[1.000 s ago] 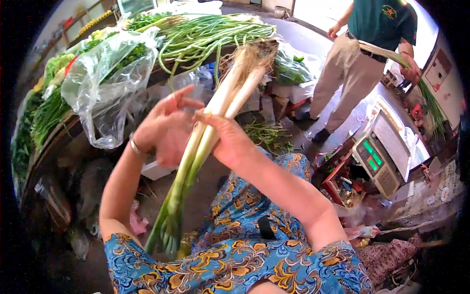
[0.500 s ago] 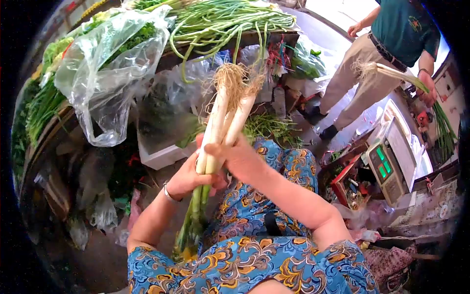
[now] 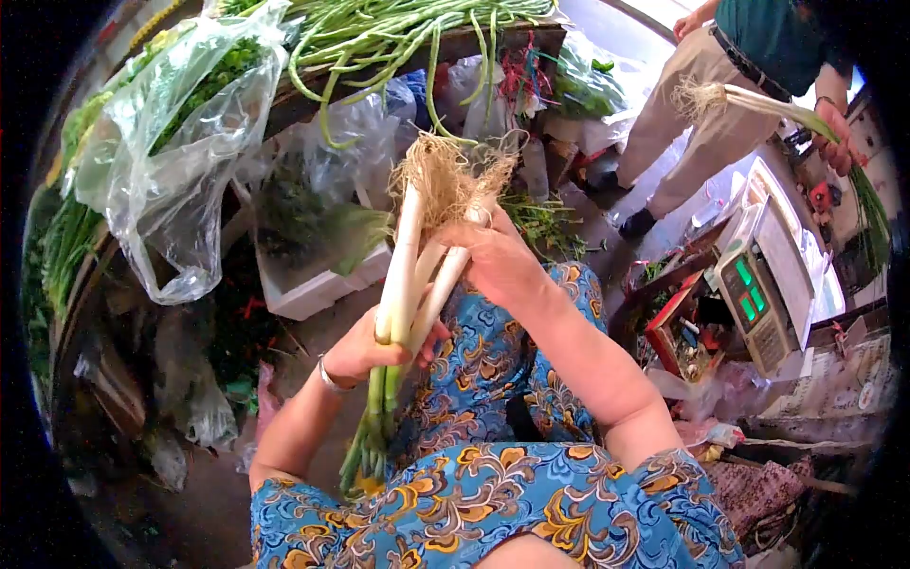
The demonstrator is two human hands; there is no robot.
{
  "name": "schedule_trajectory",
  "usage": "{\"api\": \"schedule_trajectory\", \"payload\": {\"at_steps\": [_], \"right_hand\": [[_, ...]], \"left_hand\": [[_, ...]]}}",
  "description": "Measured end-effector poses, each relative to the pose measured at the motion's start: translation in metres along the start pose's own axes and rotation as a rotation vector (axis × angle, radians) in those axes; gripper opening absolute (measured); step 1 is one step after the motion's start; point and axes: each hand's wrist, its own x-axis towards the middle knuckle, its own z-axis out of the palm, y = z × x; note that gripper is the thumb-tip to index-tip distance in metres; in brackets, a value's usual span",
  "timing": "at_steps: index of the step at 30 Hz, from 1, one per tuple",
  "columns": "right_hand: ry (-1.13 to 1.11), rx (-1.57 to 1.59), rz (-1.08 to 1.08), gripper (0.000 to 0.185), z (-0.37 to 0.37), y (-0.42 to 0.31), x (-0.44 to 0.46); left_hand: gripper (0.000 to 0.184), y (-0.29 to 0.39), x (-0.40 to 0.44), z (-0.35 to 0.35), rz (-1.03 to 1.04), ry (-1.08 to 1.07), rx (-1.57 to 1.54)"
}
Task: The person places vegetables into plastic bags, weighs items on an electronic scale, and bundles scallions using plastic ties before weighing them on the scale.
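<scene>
A few thick white green onions stand in front of my lap, pale roots up and green leaves hanging down. My left hand, with a silver bangle at its wrist, is wrapped round them where white turns to green. My right hand is closed on the upper white part of the right-hand stalks, just under the roots. Those stalks lean away from the left one, leaving a gap near the top. Some of my right fingers are hidden behind the stalks.
Long beans and a clear plastic bag lie on the stall ahead. A white foam box is below. On the right stands a scale; beyond it a person's hand holds more green onions.
My right hand has moved up the stalks towards the roots, and the stalks have spread apart at the top. My left hand keeps its grip. The view has shifted slightly.
</scene>
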Motion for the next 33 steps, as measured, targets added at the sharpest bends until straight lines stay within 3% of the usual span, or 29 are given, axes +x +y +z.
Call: {"api": "schedule_trajectory", "payload": {"at_steps": [1,3,10,14,17,20,21,23,24,26,30,31,33], "right_hand": [[0.007,0.005,-0.006,0.037,-0.002,-0.003,-0.002],[0.079,-0.325,-0.092,0.043,-0.004,-0.01,-0.005],[0.223,-0.288,-0.286,0.053,-0.007,-0.023,-0.017],[0.331,-0.325,-0.313,0.054,-0.014,-0.038,-0.021],[0.289,-0.318,-0.355,0.04,-0.025,-0.029,-0.02],[0.366,-0.393,-0.472,0.032,-0.035,-0.022,-0.015],[0.37,-0.425,-0.484,0.032,-0.036,-0.022,-0.016],[0.284,0.092,-0.378,0.042,-0.026,-0.019,-0.014],[0.287,0.091,-0.385,0.042,-0.026,-0.018,-0.015],[0.128,0.215,-0.28,0.048,-0.026,-0.016,-0.014],[0.178,-0.009,-0.334,0.041,-0.003,-0.017,-0.01],[0.181,0.026,-0.289,0.027,0.001,-0.019,-0.01],[0.099,-0.081,-0.285,0.032,0.0,-0.018,-0.006]], "left_hand": [[0.08,-0.003,0.002,0.0,-0.008,-0.005,0.003],[0.079,-0.012,0.006,-0.002,0.012,0.03,0.025],[0.099,-0.009,0.014,0.0,-0.079,-0.067,0.026],[0.099,-0.008,0.019,0.001,-0.12,-0.088,0.041],[0.093,-0.009,0.022,0.009,-0.136,-0.095,0.07],[0.027,-0.01,0.023,0.018,-0.191,-0.037,0.227],[0.028,-0.016,0.023,0.018,-0.173,-0.067,0.233],[0.025,-0.028,0.023,0.022,-0.218,0.053,0.122],[0.025,-0.03,0.022,0.023,-0.218,0.047,0.126],[0.028,-0.031,0.025,0.024,-0.215,0.176,0.373],[0.031,-0.025,0.033,0.029,-0.196,0.209,0.329],[0.031,-0.027,0.033,0.026,-0.196,0.204,0.331],[0.029,-0.034,0.03,0.018,-0.115,0.237,0.349]]}}
